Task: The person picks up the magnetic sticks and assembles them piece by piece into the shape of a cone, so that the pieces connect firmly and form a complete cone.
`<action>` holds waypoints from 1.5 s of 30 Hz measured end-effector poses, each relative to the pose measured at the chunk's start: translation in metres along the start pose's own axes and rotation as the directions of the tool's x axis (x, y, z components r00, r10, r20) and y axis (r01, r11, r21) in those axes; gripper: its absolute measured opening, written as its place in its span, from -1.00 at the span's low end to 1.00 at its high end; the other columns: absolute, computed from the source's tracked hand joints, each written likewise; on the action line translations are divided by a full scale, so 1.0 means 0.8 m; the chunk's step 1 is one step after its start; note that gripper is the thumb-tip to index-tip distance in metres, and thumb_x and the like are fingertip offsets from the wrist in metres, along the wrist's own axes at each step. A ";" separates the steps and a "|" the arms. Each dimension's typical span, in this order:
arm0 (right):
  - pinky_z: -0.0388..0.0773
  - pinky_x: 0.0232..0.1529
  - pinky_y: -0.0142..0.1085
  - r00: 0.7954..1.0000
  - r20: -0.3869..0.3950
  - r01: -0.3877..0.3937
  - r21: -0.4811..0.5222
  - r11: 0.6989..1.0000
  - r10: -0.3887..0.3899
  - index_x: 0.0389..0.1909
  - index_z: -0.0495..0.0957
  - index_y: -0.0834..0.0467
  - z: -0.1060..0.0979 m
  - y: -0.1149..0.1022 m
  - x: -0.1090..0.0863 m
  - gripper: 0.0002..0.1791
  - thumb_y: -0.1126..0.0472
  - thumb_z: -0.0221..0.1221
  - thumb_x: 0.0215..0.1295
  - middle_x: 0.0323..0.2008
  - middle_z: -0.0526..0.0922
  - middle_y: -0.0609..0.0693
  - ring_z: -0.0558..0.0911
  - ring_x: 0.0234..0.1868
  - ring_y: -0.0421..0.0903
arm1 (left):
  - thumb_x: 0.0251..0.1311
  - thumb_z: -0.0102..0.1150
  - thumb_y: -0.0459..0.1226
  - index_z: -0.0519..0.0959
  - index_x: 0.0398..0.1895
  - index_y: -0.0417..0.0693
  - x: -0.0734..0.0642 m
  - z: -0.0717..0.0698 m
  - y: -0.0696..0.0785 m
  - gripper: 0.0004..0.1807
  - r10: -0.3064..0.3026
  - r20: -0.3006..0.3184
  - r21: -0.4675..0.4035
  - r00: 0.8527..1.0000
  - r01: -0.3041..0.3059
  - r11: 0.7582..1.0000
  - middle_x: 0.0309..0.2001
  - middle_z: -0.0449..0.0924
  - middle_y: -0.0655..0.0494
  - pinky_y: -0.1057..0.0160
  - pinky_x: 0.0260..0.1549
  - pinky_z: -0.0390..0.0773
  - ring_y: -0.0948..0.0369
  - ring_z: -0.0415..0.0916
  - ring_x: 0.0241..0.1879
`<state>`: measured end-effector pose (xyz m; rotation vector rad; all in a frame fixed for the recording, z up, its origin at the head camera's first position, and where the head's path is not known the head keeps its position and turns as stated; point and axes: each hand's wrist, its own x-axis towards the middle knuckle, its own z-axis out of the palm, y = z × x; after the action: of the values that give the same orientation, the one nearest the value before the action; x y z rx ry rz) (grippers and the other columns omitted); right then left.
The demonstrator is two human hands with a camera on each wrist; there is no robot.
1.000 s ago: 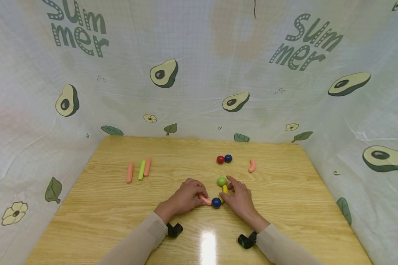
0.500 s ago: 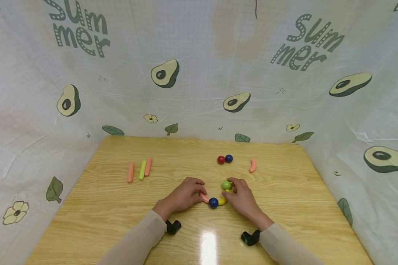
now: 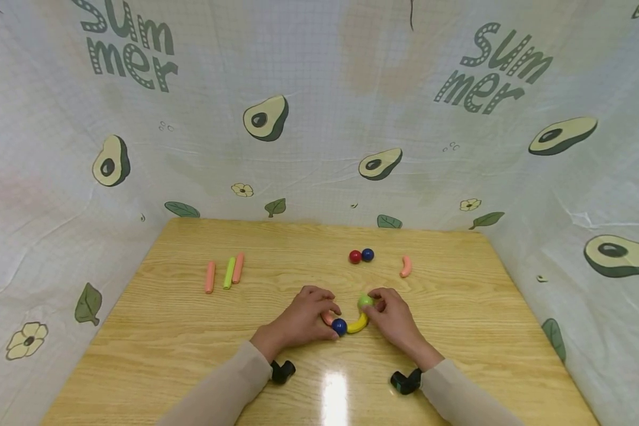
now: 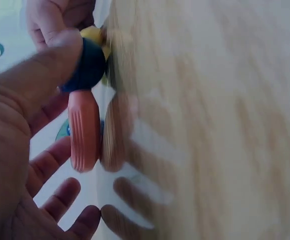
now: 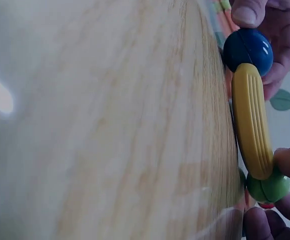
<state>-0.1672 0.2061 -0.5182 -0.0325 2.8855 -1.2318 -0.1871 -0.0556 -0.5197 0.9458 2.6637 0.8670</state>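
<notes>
A chain of toy building pieces lies between the two hands: a salmon-pink curved stick (image 4: 84, 132), a blue ball (image 3: 339, 327), a yellow grooved curved stick (image 5: 252, 122) and a green ball (image 3: 365, 301), end to end. My left hand (image 3: 303, 318) pinches the blue ball, its thumb on the near side; the other fingers spread beyond the pink stick. With thumb and fingertips my right hand (image 3: 395, 318) holds the green ball at the chain's far right end. In the head view the left fingers partly cover the pink stick.
Two pink straight sticks (image 3: 210, 277) (image 3: 238, 268) and a lime-green one (image 3: 229, 273) lie at the left. Toward the back are a red ball (image 3: 355, 257), another blue ball (image 3: 368, 255) and a pink curved stick (image 3: 406, 267). A printed cloth (image 3: 319, 118) surrounds the wooden table (image 3: 154, 355).
The yellow stick has swung outward into a curve, and the green ball has moved right and nearer with my right hand. My left hand has shifted from the pink stick to the blue ball.
</notes>
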 end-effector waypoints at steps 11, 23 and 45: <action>0.50 -0.16 -0.30 1.000 0.006 -0.017 0.006 1.000 0.017 0.06 0.62 0.17 -0.001 0.001 0.000 -0.64 0.07 0.40 0.39 -0.10 0.60 0.03 0.55 -0.17 -0.13 | 0.30 0.45 0.08 0.72 0.15 0.29 -0.005 -0.008 -0.002 -0.61 -0.008 0.002 0.003 1.000 0.008 1.000 0.42 0.47 0.13 -0.09 0.42 0.37 0.05 0.21 0.49; 0.53 -0.05 -0.27 0.992 0.109 0.063 0.012 0.998 -0.063 0.32 0.62 0.10 -0.005 0.001 -0.007 -0.48 0.18 0.43 0.35 0.01 0.63 -0.06 0.55 -0.10 -0.15 | 0.31 0.44 0.03 0.67 0.22 0.27 -0.005 -0.010 -0.007 -0.56 -0.031 0.011 0.001 0.999 0.031 1.000 0.46 0.43 0.12 -0.13 0.48 0.29 0.02 0.13 0.55; 0.57 -0.10 -0.31 0.988 0.066 0.140 -0.014 0.990 -0.139 0.21 0.71 -0.02 0.007 0.004 -0.007 -0.55 0.09 0.47 0.31 -0.09 0.72 -0.17 0.60 -0.17 -0.26 | 0.39 0.38 -0.09 0.67 0.17 0.19 -0.012 -0.018 -0.007 -0.67 -0.041 -0.019 0.026 0.999 0.041 0.999 0.34 0.52 0.13 -0.09 0.46 0.36 0.04 0.25 0.49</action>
<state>-0.1615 0.2045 -0.5245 -0.2746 2.8815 -1.1983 -0.1875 -0.0718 -0.5113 0.8897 2.7064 0.8371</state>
